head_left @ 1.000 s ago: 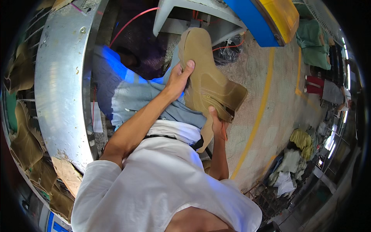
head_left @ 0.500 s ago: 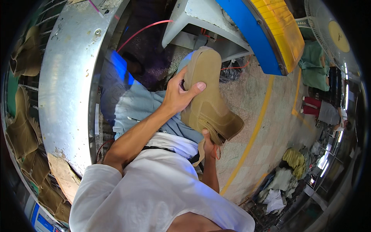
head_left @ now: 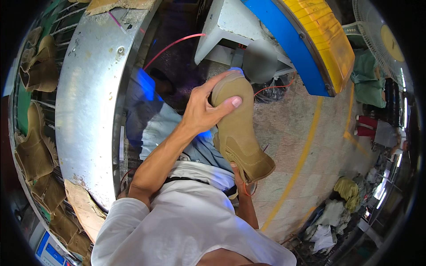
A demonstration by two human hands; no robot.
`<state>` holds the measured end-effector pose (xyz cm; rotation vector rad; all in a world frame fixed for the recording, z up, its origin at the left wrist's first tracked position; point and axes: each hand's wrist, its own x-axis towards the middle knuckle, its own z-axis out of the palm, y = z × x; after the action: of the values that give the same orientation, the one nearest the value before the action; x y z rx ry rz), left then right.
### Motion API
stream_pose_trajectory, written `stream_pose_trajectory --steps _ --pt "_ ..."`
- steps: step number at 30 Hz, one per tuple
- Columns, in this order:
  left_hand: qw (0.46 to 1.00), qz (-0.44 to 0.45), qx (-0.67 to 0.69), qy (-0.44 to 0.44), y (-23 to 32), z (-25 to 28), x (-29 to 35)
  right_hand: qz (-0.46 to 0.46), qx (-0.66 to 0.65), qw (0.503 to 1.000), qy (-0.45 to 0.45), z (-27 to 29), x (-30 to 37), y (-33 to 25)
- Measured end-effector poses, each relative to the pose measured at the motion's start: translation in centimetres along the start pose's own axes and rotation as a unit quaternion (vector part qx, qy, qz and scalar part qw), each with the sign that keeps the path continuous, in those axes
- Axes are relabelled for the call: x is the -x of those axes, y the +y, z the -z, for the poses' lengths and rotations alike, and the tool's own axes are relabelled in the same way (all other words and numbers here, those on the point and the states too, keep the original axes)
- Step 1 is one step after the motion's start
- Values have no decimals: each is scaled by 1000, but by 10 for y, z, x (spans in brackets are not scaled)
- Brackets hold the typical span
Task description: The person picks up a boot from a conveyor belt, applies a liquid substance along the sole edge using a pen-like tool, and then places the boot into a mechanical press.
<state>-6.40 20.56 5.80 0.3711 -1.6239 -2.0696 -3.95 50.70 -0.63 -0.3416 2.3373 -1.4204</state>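
A tan boot [head_left: 239,117] with stitched seams and a darker brown lower end is held over my lap. My left hand [head_left: 206,108] is closed round its upper end, the thumb lying across the tan surface and the other fingers going round the far-left edge. Under the lower end is my right hand [head_left: 239,177], gripping the boot near its dark part; most of its fingers are hidden behind the boot. A thin orange cord [head_left: 254,190] hangs beside the right hand.
A metal bench [head_left: 88,111] runs along my left, with a rack of similar tan boots [head_left: 37,150] beyond it. Ahead stands a grey machine stand [head_left: 222,26] with a blue and yellow housing [head_left: 310,48]. A fan [head_left: 386,35] and heaped cloths [head_left: 330,217] are at the right.
The boot has turned slightly, its lower end moving down and left. Both hands keep their hold, and the dangling strap near the right hand is now mostly out of sight.
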Motion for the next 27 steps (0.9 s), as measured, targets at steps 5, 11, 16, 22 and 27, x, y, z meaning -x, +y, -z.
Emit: stream_pose_trajectory --steps 5,11,16,22,27 --pt "996 52 60 -37 3 21 -4 125 92 988 -9 -7 -7 -14" --pt "993 74 -87 -2 -10 48 -16 42 23 999 -6 -14 -15 -26" --pt "969 136 86 190 -49 61 -11 13 -132 990 -47 -2 -53 -56" --pt "967 -211 -66 123 130 23 -132 421 121 892 114 64 -151 -163" --pt "951 -237 -197 -11 193 44 -306 339 69 935 76 79 -256 -304"
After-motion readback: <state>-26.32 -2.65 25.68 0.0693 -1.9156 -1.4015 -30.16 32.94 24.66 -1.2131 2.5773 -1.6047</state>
